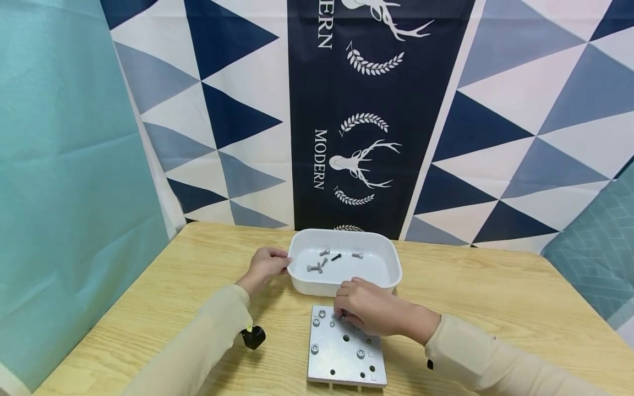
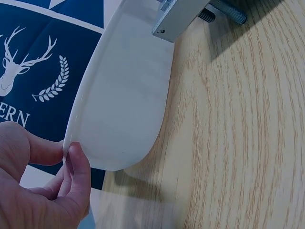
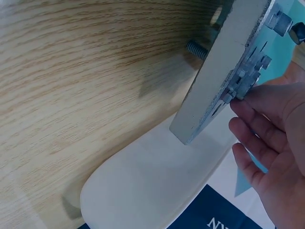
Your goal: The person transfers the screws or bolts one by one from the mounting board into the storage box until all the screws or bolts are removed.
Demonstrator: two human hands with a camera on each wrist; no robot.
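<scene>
My left hand [image 1: 269, 262] pinches the left rim of a white plastic tray [image 1: 327, 288] between thumb and fingers; the left wrist view shows the same grip. Inside the tray lie several socket head screws [image 1: 358, 255], mostly silver and one black. In front of it stands a metal plate [image 1: 337, 360] with holes and several silver screws [image 1: 315, 348] set in it. My right hand [image 1: 369, 307] is over the plate's far edge. In the right wrist view its thumb and forefinger pinch a screw [image 3: 238, 90] at the plate's face; the fingertips partly hide it.
The wooden table [image 1: 460, 308] carries the tray and plate. Threaded screw ends [image 2: 228, 10] stick out beneath the plate, which sits raised off the tabletop. A patterned cloth [image 1: 238, 110] hangs behind the table's back edge, close behind the tray.
</scene>
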